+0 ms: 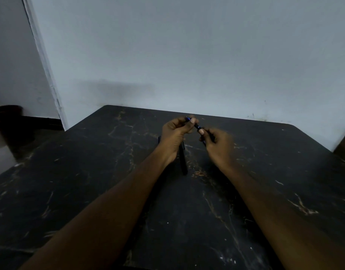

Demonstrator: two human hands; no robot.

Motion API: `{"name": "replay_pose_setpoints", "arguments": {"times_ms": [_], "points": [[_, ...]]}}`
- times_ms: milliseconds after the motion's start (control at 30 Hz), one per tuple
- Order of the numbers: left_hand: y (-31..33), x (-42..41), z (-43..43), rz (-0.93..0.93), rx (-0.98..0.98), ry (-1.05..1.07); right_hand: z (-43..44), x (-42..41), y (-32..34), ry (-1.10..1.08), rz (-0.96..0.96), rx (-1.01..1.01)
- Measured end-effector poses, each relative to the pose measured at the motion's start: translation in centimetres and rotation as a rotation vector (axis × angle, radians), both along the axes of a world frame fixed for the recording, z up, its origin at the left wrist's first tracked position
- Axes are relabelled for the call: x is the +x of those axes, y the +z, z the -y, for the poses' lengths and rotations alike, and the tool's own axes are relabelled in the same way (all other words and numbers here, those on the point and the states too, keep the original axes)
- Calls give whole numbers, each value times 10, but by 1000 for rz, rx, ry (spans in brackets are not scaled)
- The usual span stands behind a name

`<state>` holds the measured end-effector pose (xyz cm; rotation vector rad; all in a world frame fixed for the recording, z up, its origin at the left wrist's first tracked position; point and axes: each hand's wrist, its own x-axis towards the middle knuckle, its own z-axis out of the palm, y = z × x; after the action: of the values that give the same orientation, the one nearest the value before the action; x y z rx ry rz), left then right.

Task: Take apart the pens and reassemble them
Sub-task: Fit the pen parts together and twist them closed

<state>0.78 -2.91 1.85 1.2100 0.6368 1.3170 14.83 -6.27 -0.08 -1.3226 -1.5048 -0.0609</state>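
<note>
The left hand (pixel 176 131) has its fingers curled round the blue-tipped end of a dark pen (pixel 197 126), thumb pressed over it; the right hand (pixel 216 141) pinches the other end, fingers folded in, so the pen spans the short gap between the two grips, held above the black marbled table (pixel 265 172). Just below the left hand's grip a second dark pen (pixel 183 161) lies on the table, partly hidden by the wrist; whether the held pen is whole or parted I cannot tell.
</note>
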Motion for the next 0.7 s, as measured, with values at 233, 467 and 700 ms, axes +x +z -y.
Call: {"name": "replay_pose_setpoints", "arguments": {"times_ms": [233, 467, 700], "points": [[2, 0, -3, -33, -49, 34, -3, -6, 0, 23, 7, 14], [3, -3, -6, 19, -5, -76, -5, -2, 0, 16, -16, -14], [-2, -1, -9, -18, -47, 117, -1, -6, 1, 47, 9, -4]]}}
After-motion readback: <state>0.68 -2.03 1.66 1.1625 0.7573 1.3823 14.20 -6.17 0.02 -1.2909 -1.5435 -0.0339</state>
